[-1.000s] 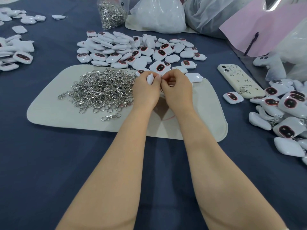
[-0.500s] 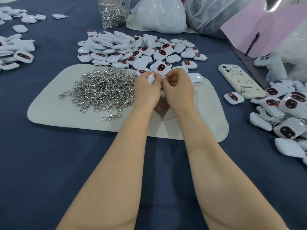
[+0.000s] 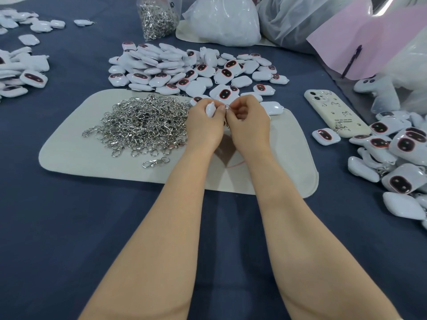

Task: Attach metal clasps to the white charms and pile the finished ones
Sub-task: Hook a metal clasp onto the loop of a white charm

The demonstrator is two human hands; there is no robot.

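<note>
The mat lies as before, with the clasp heap on its left half, the loose charms just beyond its far edge and the finished pile well off its right end. Over the mat's far middle, the left hand and right hand stay touching. The left hand's fingers curl round a charm. The right hand's fingertips pinch a clasp, whose ring now shows between the thumbs.

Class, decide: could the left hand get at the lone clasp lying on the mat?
Likely yes once freed: nothing covers the lone clasp, but the left hand grips a charm.
</note>
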